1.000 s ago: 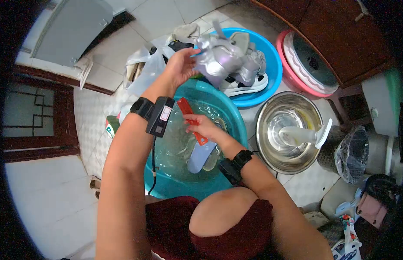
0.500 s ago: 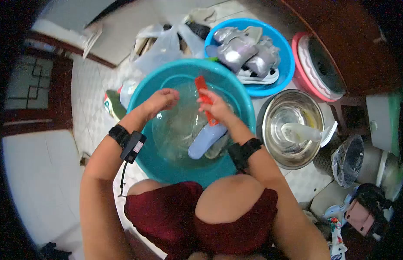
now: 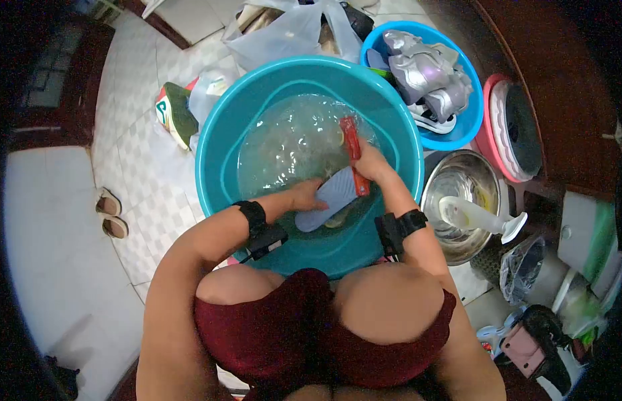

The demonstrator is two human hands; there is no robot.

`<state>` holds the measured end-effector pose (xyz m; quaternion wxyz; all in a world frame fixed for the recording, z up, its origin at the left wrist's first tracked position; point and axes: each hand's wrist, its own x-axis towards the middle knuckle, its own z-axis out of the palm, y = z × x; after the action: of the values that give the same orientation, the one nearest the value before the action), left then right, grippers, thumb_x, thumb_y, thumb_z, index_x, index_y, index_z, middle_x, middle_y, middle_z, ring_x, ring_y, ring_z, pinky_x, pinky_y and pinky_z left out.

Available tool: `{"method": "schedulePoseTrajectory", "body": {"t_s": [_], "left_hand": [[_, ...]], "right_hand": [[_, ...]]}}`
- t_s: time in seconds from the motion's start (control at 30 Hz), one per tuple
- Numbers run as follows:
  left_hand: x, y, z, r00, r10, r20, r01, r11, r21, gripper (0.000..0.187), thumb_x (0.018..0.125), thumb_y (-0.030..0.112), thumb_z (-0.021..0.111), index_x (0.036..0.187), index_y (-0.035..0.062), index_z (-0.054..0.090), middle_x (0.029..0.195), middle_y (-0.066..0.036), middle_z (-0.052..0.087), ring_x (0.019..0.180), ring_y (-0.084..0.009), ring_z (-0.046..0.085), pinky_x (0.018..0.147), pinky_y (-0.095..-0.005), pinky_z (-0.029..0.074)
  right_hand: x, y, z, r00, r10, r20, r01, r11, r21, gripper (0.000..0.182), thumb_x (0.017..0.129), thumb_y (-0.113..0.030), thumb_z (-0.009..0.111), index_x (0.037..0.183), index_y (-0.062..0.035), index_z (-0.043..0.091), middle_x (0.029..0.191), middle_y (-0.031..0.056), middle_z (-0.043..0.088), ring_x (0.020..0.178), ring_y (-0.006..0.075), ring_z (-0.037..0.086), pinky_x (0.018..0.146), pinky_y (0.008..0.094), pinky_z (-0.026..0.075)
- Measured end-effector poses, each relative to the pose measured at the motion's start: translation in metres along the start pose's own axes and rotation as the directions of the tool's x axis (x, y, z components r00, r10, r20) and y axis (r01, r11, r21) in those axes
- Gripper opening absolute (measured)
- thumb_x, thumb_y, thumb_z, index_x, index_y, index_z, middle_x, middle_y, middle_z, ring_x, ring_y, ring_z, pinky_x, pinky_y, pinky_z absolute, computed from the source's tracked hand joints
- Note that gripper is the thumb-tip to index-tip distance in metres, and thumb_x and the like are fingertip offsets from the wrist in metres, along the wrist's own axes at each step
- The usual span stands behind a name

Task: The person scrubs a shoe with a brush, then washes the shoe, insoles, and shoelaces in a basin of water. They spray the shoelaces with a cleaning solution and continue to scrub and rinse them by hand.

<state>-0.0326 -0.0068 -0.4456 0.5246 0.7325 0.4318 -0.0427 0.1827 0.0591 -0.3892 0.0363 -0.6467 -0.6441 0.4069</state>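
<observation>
A blue-grey slipper [image 3: 338, 198] lies at a slant in the water, its ridged sole facing up. My left hand [image 3: 306, 195] grips its left edge, the fingertips partly out of sight. My right hand [image 3: 371, 164] is closed round a long red brush [image 3: 351, 140] that reaches across the slipper's upper end; its bristles hardly show. Both hands are inside a large teal basin [image 3: 214, 134] of cloudy water. Beneath the slipper, a pale thing [image 3: 338, 219] shows only in part.
Behind on the right, a blue basin [image 3: 477, 100] holds silvery shoes [image 3: 424, 73]. A steel bowl [image 3: 458, 247] with a white ladle-like tool [image 3: 478, 217] stands to the right, near a pink basin [image 3: 488, 144]. Plastic bags [image 3: 284, 37] lie beyond; beige shoes [image 3: 110, 214] sit on the left floor.
My left hand has come down from above the water onto the slipper. My right hand still holds the brush, now lower against the slipper. The view has shifted.
</observation>
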Motion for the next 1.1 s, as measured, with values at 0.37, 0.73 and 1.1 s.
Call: {"method": "schedulePoseTrajectory", "body": {"t_s": [0.37, 0.73, 1.1], "left_hand": [[-0.042, -0.029, -0.105, 0.838, -0.37, -0.401, 0.307, 0.927, -0.215, 0.031, 0.084, 0.034, 0.055, 0.093, 0.0051, 0.06, 0.078, -0.006, 0.062, 0.069, -0.0152, 0.059, 0.063, -0.032, 0.047], [-0.041, 0.019, -0.081, 0.934, -0.297, -0.198, -0.171, 0.116, -0.978, 0.039, 0.085, 0.017, 0.049, 0.121, 0.004, 0.042, 0.109, -0.011, 0.055, 0.097, -0.0249, 0.055, 0.085, -0.04, 0.045], [-0.049, 0.042, -0.098, 0.936, -0.277, -0.215, -0.304, -0.336, -0.891, 0.1, 0.068, 0.081, 0.013, 0.128, 0.0045, 0.034, 0.12, -0.022, 0.046, 0.11, -0.0347, 0.046, 0.095, -0.0494, 0.032]], "right_hand": [[0.006, 0.0, 0.006, 0.965, -0.002, -0.26, 0.055, 0.978, 0.2, 0.036, 0.08, -0.011, 0.05, 0.116, -0.009, 0.049, 0.092, 0.02, 0.06, 0.088, 0.037, 0.057, 0.078, 0.0433, 0.043], [-0.017, -0.049, 0.014, 0.807, -0.524, -0.271, 0.59, 0.706, 0.392, 0.037, 0.088, -0.031, 0.047, 0.12, -0.0124, 0.049, 0.106, 0.0194, 0.056, 0.095, 0.0349, 0.055, 0.08, 0.0383, 0.044], [-0.034, -0.077, 0.033, 0.837, -0.543, -0.068, 0.525, 0.761, 0.381, 0.044, 0.08, -0.032, 0.058, 0.122, -0.0239, 0.048, 0.108, 0.0117, 0.058, 0.093, 0.0318, 0.058, 0.077, 0.0391, 0.046]]}}
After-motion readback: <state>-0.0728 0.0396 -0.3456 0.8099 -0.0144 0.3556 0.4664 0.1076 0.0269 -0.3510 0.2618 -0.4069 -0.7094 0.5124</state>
